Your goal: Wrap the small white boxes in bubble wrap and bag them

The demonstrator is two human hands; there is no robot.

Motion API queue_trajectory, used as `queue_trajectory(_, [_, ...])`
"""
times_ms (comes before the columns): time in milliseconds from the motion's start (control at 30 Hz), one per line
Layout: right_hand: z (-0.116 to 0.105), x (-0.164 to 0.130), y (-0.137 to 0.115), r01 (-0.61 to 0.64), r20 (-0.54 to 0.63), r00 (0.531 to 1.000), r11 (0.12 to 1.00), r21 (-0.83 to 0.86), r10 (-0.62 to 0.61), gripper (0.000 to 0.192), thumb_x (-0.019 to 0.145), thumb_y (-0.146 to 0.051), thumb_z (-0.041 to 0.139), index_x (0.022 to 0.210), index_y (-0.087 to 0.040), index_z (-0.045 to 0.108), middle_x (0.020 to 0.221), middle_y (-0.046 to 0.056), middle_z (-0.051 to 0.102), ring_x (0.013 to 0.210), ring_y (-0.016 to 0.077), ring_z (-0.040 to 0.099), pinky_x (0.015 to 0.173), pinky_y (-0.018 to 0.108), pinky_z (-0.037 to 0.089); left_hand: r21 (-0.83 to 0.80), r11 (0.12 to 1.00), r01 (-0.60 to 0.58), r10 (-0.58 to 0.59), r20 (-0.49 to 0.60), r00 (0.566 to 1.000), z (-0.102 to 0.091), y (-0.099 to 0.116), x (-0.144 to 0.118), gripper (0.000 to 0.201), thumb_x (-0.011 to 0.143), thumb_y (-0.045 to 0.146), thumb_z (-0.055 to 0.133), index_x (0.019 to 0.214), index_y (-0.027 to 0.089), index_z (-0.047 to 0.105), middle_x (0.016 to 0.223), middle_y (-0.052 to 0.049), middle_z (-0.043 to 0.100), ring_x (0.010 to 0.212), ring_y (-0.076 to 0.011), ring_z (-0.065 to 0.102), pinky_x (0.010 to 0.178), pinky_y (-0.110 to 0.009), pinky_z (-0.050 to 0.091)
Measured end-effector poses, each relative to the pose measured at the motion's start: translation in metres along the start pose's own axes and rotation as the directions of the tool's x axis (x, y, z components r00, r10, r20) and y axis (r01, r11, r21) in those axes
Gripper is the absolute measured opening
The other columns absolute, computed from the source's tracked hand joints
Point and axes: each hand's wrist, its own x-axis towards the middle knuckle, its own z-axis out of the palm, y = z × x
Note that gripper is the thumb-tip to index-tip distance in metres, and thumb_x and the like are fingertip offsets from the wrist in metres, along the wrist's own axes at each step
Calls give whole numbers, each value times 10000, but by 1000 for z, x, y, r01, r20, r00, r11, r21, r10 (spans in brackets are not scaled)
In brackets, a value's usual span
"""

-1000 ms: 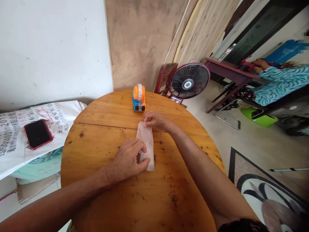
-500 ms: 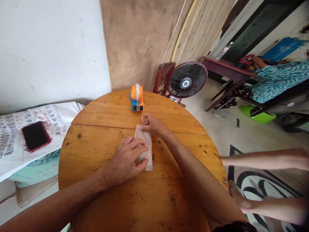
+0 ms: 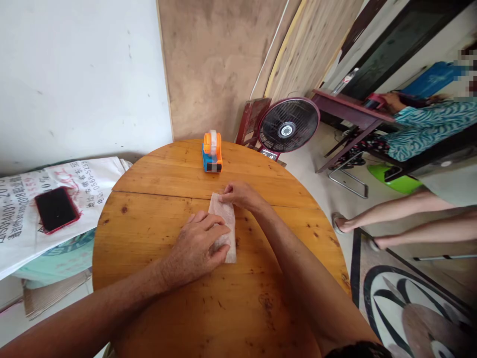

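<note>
**Both hands on a white pouch, round wooden worktop**

The small white translucent pouch (image 3: 225,226) lies flat near the middle of the round wooden worktop (image 3: 156,209), long axis running away from the person.

Left hand (image 3: 197,246): palm down over the pouch's near end, fingers curled and pressing it onto the wood. It pins the pouch and does not lift it.

Right hand (image 3: 240,194): at the far end, fingertips pinched on the pouch's upper edge.

An orange and blue tape dispenser (image 3: 212,151) stands upright beyond the pouch, near the far rim, apart from both hands.

Left of the worktop, a dark phone in a red case (image 3: 56,209) rests on a printed white sack (image 3: 93,184).

On the floor to the right, a standing fan (image 3: 288,127). A passer-by's bare legs (image 3: 395,221) cross there. Another person in a teal patterned top (image 3: 428,124) sits at a dark table behind.
</note>
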Motion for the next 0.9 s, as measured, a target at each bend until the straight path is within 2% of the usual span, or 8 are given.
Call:
queue_trajectory(167, [2,0,2,-16,-19,1000,998,58,17,171,648,-294,695,631,-179,570,568,-50,520,561,101,442,523,238,259,9,1000,5,-4,-31,1000,0,1,0,209,813,165,618,1015,177,668,1059,-72,690,914,-240,547,819,-401,453])
queue_trajectory(467, [4,-1,-1,15,-71,997,983,185,-2,164,634,-258,680,642,-184,534,589,-60,508,573,93,433,517,218,275,-2,1000,-3,3,-18,1000,0,1,0,187,822,172,608,999,176,668,1042,-76,689,907,-237,543,812,-402,452])
queue_trajectory(667, [12,4,2,4,-108,994,950,311,31,208,612,-243,655,800,-184,586,654,-52,555,599,107,488,538,211,346,20,1000,-4,4,-23,1000,1,1,-1,223,817,181,615,1036,181,655,1041,-77,692,905,-240,550,806,-397,453])
queue_trajectory(800, [14,4,4,3,-71,997,922,386,26,131,615,-257,653,705,-174,607,645,-25,581,606,118,505,554,222,383,35,999,-1,1,-23,1000,0,1,0,197,817,189,613,1006,175,664,1026,-75,698,901,-248,550,804,-402,456])
queue_trajectory(900, [13,2,2,7,-45,999,902,431,14,95,619,-249,648,653,-171,607,625,-22,579,595,110,487,551,218,388,77,997,-7,8,-23,1000,-2,1,-1,167,817,213,620,970,178,678,1123,-85,690,905,-252,556,802,-409,464])
